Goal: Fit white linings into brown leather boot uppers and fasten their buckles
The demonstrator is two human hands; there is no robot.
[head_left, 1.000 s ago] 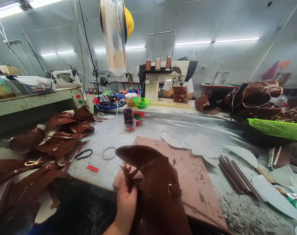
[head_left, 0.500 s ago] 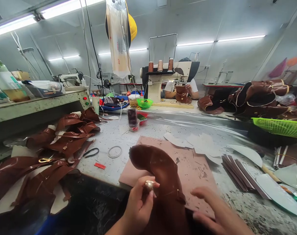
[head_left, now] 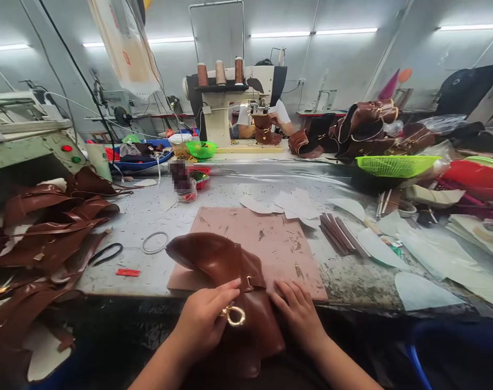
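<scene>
A brown leather boot upper (head_left: 222,260) lies at the front edge of the bench, its toe end pointing left and its shaft hanging towards me. A strap with a small gold buckle (head_left: 250,283) crosses it. My left hand (head_left: 206,314) is closed at the boot's left side, fingertips against the leather. From its grip sticks out a gold metal ring (head_left: 235,316); the rest of this piece is hidden by the fingers. To the right of the shaft, my right hand (head_left: 297,309) rests with fingers stretched out over the pink board's (head_left: 287,244) near edge, holding nothing.
Brown leather boot pieces (head_left: 47,233) are heaped at the left. A red strip (head_left: 128,272), a black band (head_left: 105,254) and a pale ring (head_left: 155,242) lie nearby. Dark strips (head_left: 338,235) and white paper pieces (head_left: 429,292) are at the right. Behind, a person works at a sewing machine (head_left: 218,103).
My view has turned right and down. The boot has tilted further over to the left. My right hand has come in beside the shaft, and the gold ring now shows below my left fingers.
</scene>
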